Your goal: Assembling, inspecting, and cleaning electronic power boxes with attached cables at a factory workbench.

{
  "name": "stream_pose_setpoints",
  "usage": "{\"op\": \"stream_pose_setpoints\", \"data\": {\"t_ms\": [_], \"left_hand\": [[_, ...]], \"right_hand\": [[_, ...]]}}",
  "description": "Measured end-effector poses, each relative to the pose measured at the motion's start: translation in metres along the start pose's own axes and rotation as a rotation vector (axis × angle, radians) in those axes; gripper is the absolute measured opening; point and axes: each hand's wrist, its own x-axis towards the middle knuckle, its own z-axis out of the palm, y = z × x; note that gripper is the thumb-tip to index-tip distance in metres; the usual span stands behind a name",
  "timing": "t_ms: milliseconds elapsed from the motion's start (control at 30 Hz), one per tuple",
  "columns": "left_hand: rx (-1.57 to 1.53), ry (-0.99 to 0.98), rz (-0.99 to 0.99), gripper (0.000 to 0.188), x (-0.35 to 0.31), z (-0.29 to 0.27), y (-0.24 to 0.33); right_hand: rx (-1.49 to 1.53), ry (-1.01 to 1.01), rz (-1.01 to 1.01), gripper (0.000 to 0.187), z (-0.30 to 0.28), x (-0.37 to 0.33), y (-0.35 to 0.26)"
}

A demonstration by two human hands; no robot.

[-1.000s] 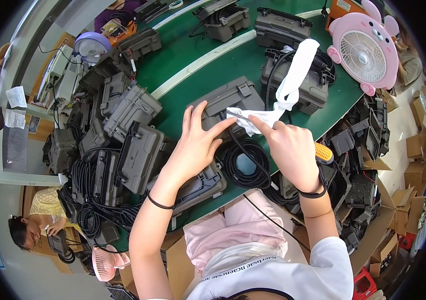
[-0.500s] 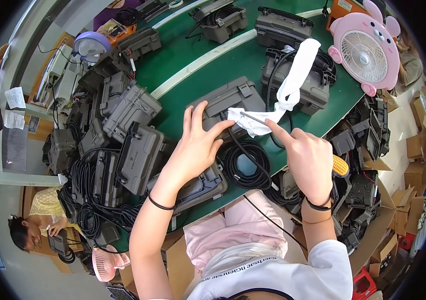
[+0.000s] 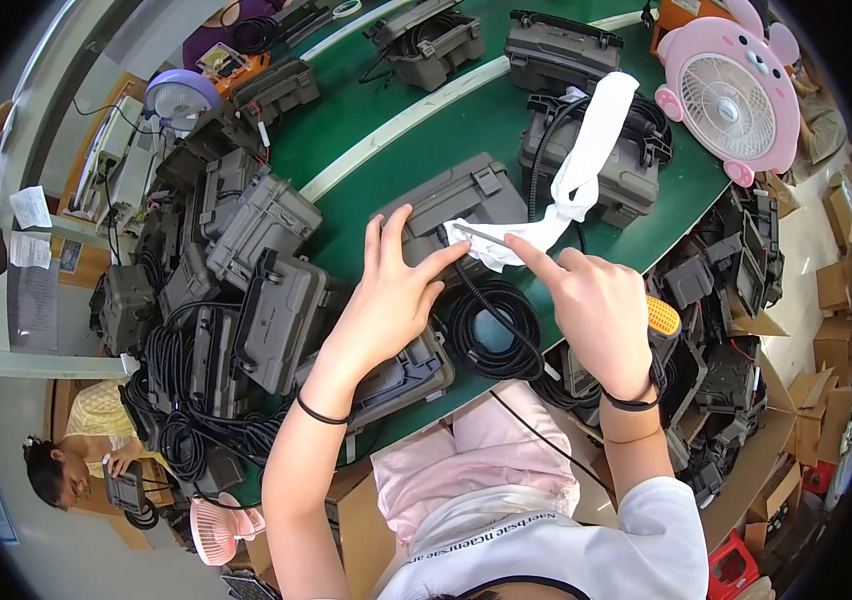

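Observation:
A screwdriver with an orange and black handle (image 3: 662, 316) lies in my right hand (image 3: 601, 310), which is closed around it with the index finger stretched along the shaft. Its thin metal shaft reaches left over a white cloth (image 3: 553, 228). My left hand (image 3: 386, 290) has its fingers spread, one fingertip touching the cloth's left end near the screwdriver tip. Under and behind the cloth sits a grey plastic case (image 3: 446, 195). A coil of black corrugated tubing (image 3: 466, 335) lies just below my hands. An open case (image 3: 416, 365) is partly hidden by my left forearm.
Several grey cases (image 3: 271, 225) and black cable coils (image 3: 181, 350) crowd the left of the green table (image 3: 366, 160). At the right stand a pink fan (image 3: 731, 100) and a cable-topped case (image 3: 621, 180). Another person (image 3: 91, 455) sits at far left, holding a case.
My right hand and the screwdriver have shifted left and slightly up, and the tip sits farther left on the cloth. My left hand has barely moved. The cloth has shifted slightly left.

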Motion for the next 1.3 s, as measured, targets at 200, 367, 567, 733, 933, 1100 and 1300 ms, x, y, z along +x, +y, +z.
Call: {"op": "stream_pose_setpoints", "data": {"t_ms": [200, 367, 567, 733, 933, 1100, 1300], "left_hand": [[-0.005, 0.004, 0.000, 0.053, 0.001, 0.000, 0.001], [-0.034, 0.001, -0.023, 0.053, -0.001, -0.002, 0.003], [-0.031, -0.002, -0.016, 0.053, -0.001, -0.001, 0.003], [-0.003, 0.001, -0.017, 0.051, 0.000, -0.002, 0.003], [-0.011, 0.021, -0.023, 0.050, 0.000, -0.002, 0.002], [-0.036, 0.069, -0.003, 0.047, -0.001, 0.001, -0.003], [-0.067, 0.121, 0.016, 0.047, -0.001, 0.003, -0.007]], "right_hand": [[0.024, 0.050, 0.003, 0.062, 0.015, 0.005, -0.004], [-0.008, 0.000, 0.046, 0.062, 0.002, -0.003, -0.005], [-0.064, -0.041, -0.024, 0.053, 0.003, 0.007, -0.010], [-0.018, -0.011, -0.052, 0.053, 0.011, 0.011, -0.007], [0.041, -0.020, -0.092, 0.059, 0.014, 0.005, 0.002], [0.064, -0.093, -0.096, 0.054, 0.004, -0.006, -0.001], [0.091, -0.109, -0.102, 0.057, -0.004, -0.015, 0.009]]}}
